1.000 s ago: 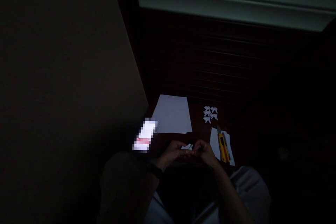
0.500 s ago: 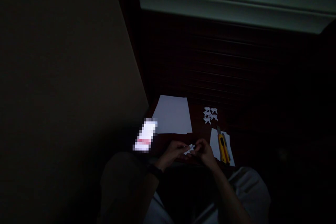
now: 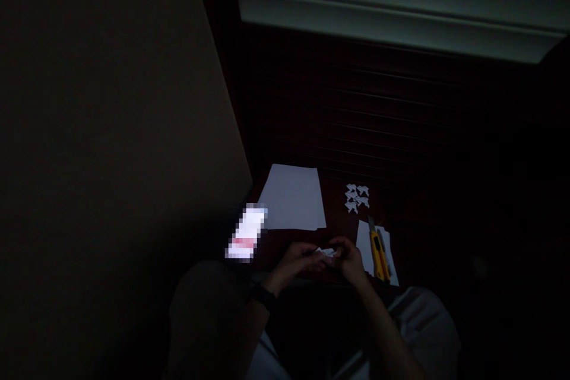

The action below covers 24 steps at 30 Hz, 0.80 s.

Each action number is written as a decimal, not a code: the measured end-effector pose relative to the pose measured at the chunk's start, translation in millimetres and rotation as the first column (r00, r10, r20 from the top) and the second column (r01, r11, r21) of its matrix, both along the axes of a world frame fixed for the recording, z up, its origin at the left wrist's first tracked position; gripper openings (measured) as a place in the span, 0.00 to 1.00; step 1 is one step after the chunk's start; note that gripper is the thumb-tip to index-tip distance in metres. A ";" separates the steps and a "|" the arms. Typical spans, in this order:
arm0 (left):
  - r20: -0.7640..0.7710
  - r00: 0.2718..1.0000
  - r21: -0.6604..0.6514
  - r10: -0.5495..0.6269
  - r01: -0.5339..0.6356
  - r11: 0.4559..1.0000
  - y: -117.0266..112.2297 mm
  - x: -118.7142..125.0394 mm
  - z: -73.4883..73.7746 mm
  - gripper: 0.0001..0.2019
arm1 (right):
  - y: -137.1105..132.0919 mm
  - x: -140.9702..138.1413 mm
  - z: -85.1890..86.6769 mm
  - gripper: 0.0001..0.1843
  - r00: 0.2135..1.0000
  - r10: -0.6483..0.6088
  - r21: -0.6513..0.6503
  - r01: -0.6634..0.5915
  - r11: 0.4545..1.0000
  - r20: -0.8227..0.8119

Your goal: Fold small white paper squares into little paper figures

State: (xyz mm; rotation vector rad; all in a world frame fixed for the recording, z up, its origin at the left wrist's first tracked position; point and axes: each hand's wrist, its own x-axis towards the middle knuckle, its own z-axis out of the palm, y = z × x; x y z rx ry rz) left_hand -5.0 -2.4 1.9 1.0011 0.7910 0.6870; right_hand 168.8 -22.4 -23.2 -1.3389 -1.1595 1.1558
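Observation:
A small folded piece of white paper (image 3: 327, 252) is held between my two hands, just above the table's near edge. My left hand (image 3: 299, 258) grips it from the left, fingers closed on its side. From the right, my right hand (image 3: 348, 259) pinches the other side with thumb and fingers. The fingers partly cover the paper, and in the dim light its exact shape cannot be made out. Several small folded white paper figures (image 3: 357, 198) lie grouped beyond my right hand.
A stack of white paper sheets (image 3: 294, 199) lies at the back left. Beside it glows a pixelated screen (image 3: 247, 231). At the right, a yellow utility knife (image 3: 379, 255), blade showing, rests on smaller white paper (image 3: 364, 243). A wall (image 3: 133, 101) borders the left.
Between my fingers the folded paper has turned and now appears flatter and wider. Both hands have shifted slightly around it. The whole view has moved a little.

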 end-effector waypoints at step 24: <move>-0.140 0.970 0.171 0.198 -0.174 0.970 0.9 6.3 -13.6 0.15 | -1.2 -4.6 -1.0 0.17 0.995 -0.089 -0.110 0.084 0.990 -0.037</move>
